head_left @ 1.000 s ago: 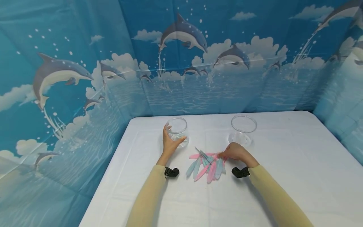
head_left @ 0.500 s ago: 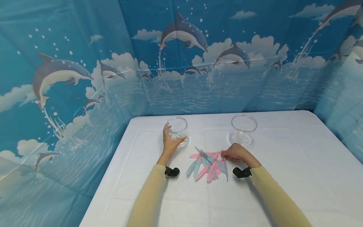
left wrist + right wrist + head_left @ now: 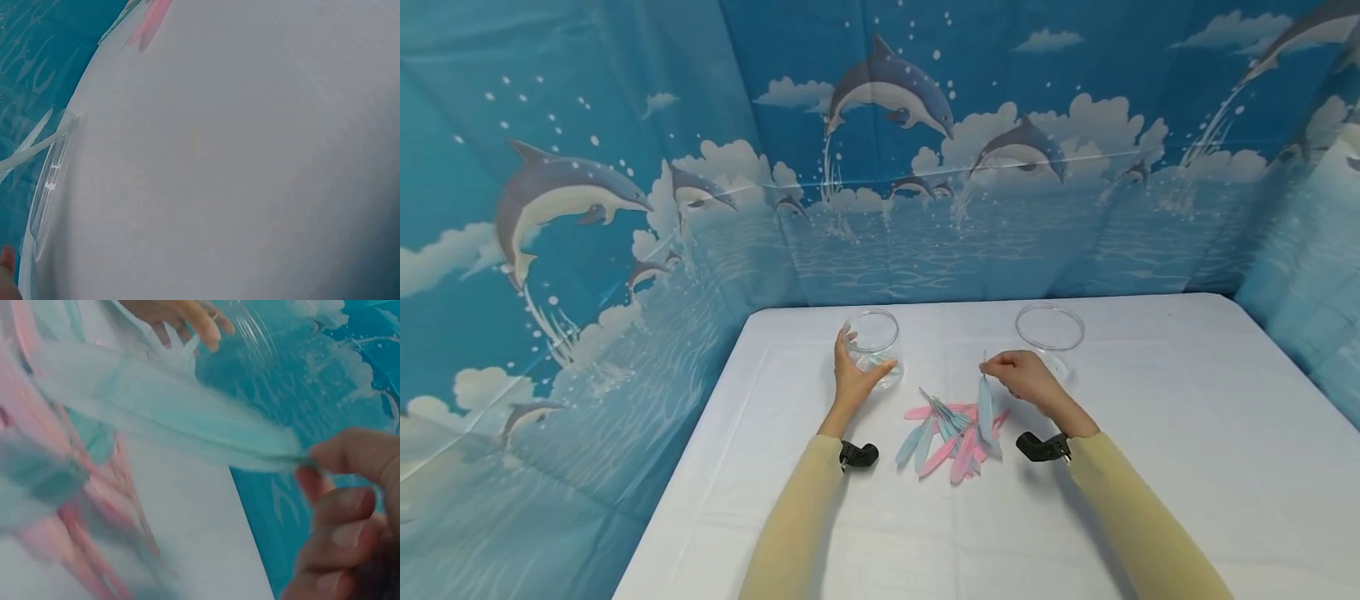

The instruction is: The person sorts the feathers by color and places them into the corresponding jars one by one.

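My left hand [image 3: 852, 382] holds a clear jar [image 3: 889, 350], thumb and fingers spread round its wall. Pale blue feathers show inside this jar in the head view. Thumb and forefinger of my right hand [image 3: 1030, 382] pinch one light blue feather [image 3: 986, 404] at its quill, and its vane hangs down over a pile of pink and blue feathers [image 3: 940, 457]. The right wrist view shows the held feather [image 3: 181, 419] pointing away from the fingertips. Only a bit of the left hand [image 3: 7, 275] enters the left wrist view, beside the jar's base [image 3: 50, 187].
A second clear jar [image 3: 1050, 347] stands behind my right hand, its lower part partly hidden by that hand. White cloth covers the table [image 3: 1187, 433]. A blue curtain with dolphins [image 3: 865, 242] hangs close behind the table's back edge.
My right hand has drawn one blue feather out of the pile and lifted it up and back, turning it to hang. My left hand has stayed on its jar.
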The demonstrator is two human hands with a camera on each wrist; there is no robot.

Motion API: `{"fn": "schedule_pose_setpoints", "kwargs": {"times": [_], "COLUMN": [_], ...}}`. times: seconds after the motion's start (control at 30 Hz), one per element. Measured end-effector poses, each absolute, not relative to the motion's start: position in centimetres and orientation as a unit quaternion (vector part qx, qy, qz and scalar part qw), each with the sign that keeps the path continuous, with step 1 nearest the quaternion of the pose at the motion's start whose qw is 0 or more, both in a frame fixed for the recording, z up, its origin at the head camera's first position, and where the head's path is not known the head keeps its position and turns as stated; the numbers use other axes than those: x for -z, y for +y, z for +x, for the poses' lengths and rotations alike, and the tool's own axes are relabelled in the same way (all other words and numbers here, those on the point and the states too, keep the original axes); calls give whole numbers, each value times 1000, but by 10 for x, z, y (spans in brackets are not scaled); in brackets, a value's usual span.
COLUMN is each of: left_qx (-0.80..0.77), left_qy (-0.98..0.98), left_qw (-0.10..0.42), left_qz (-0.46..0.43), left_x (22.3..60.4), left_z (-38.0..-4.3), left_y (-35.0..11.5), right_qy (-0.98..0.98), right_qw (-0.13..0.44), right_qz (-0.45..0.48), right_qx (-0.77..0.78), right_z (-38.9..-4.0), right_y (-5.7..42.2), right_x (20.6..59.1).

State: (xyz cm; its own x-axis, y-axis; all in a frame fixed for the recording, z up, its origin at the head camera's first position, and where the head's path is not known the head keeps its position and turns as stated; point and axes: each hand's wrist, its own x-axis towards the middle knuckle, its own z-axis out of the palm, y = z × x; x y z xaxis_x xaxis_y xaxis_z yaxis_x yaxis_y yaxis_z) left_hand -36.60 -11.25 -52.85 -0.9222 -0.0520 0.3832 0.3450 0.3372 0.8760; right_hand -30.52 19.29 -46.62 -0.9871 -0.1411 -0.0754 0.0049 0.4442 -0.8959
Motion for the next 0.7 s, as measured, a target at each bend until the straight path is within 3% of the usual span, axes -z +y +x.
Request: {"fn": "schedule_pose_setpoints", "kwargs": {"times": [0.3, 0.5, 0.7], "left_qx": [574, 569, 565], "left_qy": [-795, -794, -800], "left_qw": [176, 191, 184], "left_qz": [-93, -96, -83], "left_x": [530, 531, 530], "left_z": [-367, -369, -370], "left_y": [-112, -113, -113], "right_qy": [724, 675, 698], "right_qw": [-96, -218, -273], "right_qz": [-77, -138, -152], "right_qx": [679, 691, 645], "right_z": [-333, -356, -370], "right_y": [134, 89, 58], "right_x": [433, 409, 411]}}
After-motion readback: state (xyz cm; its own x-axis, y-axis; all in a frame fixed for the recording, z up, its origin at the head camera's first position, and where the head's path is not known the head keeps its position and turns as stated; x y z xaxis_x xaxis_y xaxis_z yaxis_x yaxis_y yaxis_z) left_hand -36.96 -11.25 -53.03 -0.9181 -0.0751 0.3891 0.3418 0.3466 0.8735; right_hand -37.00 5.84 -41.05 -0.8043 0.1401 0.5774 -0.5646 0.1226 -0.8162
